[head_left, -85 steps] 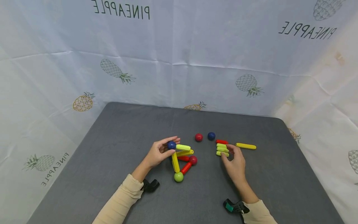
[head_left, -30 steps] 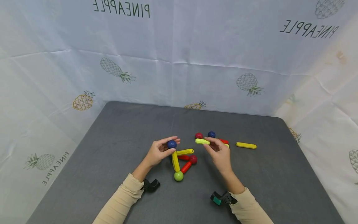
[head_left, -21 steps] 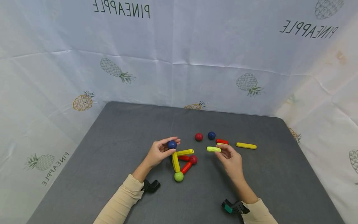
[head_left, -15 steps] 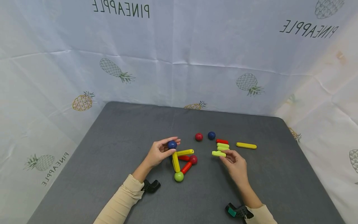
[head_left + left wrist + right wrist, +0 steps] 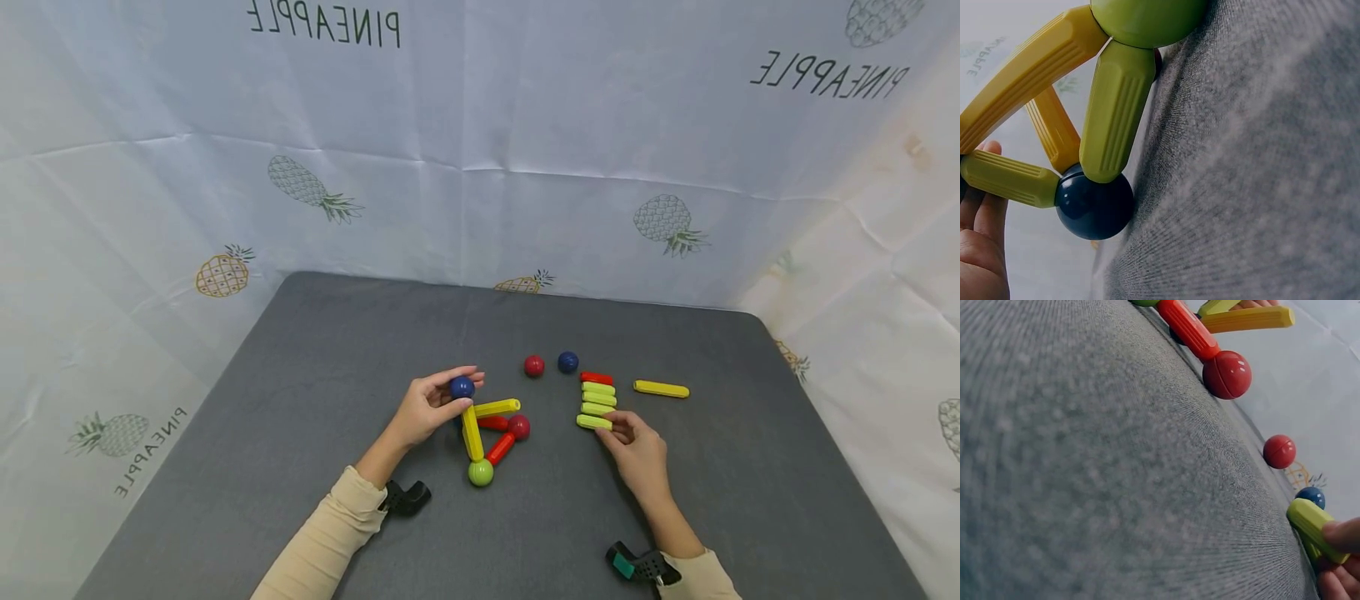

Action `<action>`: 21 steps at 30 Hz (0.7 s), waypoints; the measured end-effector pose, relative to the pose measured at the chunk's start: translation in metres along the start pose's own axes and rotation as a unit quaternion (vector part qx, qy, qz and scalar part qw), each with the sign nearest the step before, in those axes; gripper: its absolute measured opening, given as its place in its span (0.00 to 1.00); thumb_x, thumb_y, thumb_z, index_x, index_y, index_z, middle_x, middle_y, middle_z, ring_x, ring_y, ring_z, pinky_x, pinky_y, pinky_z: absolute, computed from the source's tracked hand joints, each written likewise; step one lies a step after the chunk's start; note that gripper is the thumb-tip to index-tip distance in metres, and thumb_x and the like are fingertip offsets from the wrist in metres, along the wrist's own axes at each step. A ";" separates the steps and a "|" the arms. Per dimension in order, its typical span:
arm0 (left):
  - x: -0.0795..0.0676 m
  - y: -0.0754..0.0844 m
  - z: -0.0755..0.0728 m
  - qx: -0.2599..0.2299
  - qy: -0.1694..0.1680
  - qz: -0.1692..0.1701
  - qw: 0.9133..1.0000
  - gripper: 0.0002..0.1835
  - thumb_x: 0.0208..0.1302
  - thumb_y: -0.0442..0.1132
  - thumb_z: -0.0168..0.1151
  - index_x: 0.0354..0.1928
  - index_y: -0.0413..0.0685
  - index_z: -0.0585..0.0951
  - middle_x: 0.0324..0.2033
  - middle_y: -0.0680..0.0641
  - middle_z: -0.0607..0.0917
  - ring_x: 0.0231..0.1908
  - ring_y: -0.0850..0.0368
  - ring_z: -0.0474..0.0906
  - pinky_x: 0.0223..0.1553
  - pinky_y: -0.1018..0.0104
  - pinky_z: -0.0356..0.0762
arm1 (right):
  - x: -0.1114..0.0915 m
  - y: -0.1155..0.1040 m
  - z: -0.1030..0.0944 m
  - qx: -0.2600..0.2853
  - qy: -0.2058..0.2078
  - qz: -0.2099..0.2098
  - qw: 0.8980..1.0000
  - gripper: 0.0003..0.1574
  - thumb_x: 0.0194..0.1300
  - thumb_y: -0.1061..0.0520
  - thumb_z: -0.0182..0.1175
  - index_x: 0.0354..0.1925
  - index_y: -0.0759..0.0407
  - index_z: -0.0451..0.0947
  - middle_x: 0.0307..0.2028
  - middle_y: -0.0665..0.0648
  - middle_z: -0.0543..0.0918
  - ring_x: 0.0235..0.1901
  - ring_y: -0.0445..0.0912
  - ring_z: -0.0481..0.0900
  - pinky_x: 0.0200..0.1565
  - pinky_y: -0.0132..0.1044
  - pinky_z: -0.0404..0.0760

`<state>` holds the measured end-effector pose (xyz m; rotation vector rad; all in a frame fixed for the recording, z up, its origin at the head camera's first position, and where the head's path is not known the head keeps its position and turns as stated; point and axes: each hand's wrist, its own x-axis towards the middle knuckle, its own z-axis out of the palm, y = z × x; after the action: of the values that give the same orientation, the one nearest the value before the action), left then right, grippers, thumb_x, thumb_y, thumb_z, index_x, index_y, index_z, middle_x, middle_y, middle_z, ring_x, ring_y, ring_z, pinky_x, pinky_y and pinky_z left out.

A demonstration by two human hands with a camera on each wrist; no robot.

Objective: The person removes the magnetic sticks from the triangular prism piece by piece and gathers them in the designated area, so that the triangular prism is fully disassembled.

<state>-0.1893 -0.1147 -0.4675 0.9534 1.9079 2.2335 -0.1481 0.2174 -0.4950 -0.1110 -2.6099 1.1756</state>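
Note:
In the head view, my left hand (image 5: 427, 412) pinches a blue ball (image 5: 462, 387) at the top of a framework of sticks and balls. Yellow sticks (image 5: 472, 433), red sticks (image 5: 500, 449), a red ball (image 5: 518, 427) and a green ball (image 5: 481, 472) make up this framework. The left wrist view shows a second blue ball (image 5: 1095, 203) and a lime stick (image 5: 1117, 112) low in it. My right hand (image 5: 637, 454) pinches a short lime building stick (image 5: 593, 422) at the near end of a row of sticks; its thumb lies over the stick in the right wrist view.
Several lime sticks (image 5: 598, 398) and a red stick (image 5: 597, 378) lie in the row. Behind it are a loose red ball (image 5: 534, 366) and a loose blue ball (image 5: 567, 362). A yellow stick (image 5: 661, 389) lies to the right on the grey table (image 5: 360, 333).
The lime stick has come off the top blue ball. My right hand has carried it right and toward me, to the row's near end. My left hand stays at the blue ball.

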 end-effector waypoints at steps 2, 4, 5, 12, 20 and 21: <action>0.000 0.000 0.000 0.000 0.000 0.001 1.000 0.27 0.63 0.31 0.61 0.59 0.19 0.66 0.53 0.57 0.82 0.56 0.34 0.73 0.53 0.67 0.76 | 0.000 0.001 0.001 -0.009 0.011 -0.004 1.000 0.15 0.54 0.62 0.70 0.42 0.63 0.81 0.37 0.59 0.85 0.34 0.44 0.83 0.33 0.20 0.76; 0.000 0.000 0.000 0.000 0.001 0.001 1.000 0.27 0.63 0.30 0.61 0.59 0.19 0.66 0.53 0.52 0.82 0.56 0.40 0.75 0.53 0.68 0.76 | 0.000 0.003 0.001 -0.018 0.020 -0.003 1.000 0.15 0.54 0.62 0.70 0.41 0.63 0.81 0.37 0.59 0.84 0.33 0.45 0.82 0.33 0.20 0.76; 0.000 0.000 0.000 0.001 0.000 0.003 1.000 0.27 0.63 0.29 0.60 0.59 0.19 0.66 0.54 0.47 0.82 0.56 0.42 0.76 0.53 0.67 0.76 | 0.000 0.003 0.001 -0.021 0.025 -0.001 0.999 0.15 0.53 0.62 0.70 0.41 0.63 0.81 0.36 0.59 0.83 0.34 0.46 0.81 0.33 0.21 0.76; 0.000 0.001 -0.001 0.001 -0.002 0.003 1.000 0.25 0.63 0.28 0.59 0.60 0.21 0.67 0.53 0.17 0.70 0.56 0.45 0.76 0.54 0.68 0.75 | 0.003 0.005 0.002 -0.034 0.035 0.023 0.999 0.16 0.54 0.62 0.70 0.42 0.64 0.79 0.37 0.61 0.80 0.36 0.51 0.80 0.38 0.32 0.77; 0.000 0.002 0.000 -0.013 -0.001 -0.004 1.000 0.28 0.63 0.32 0.61 0.60 0.21 0.67 0.53 0.16 0.69 0.56 0.54 0.78 0.54 0.69 0.75 | 0.004 0.006 0.002 -0.024 0.039 0.020 0.999 0.21 0.54 0.61 0.70 0.45 0.65 0.76 0.40 0.61 0.78 0.39 0.52 0.78 0.41 0.27 0.71; 0.000 0.001 0.000 -0.014 -0.002 -0.004 1.000 0.28 0.63 0.32 0.61 0.60 0.20 0.66 0.53 0.16 0.68 0.56 0.49 0.77 0.54 0.69 0.75 | 0.003 0.006 0.001 -0.018 0.041 0.015 0.999 0.22 0.54 0.61 0.70 0.46 0.65 0.75 0.41 0.62 0.78 0.41 0.52 0.78 0.42 0.24 0.70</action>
<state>-0.1890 -0.1145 -0.4661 0.9437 1.8719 2.2463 -0.1520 0.2211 -0.4997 -0.2022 -2.5670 1.1107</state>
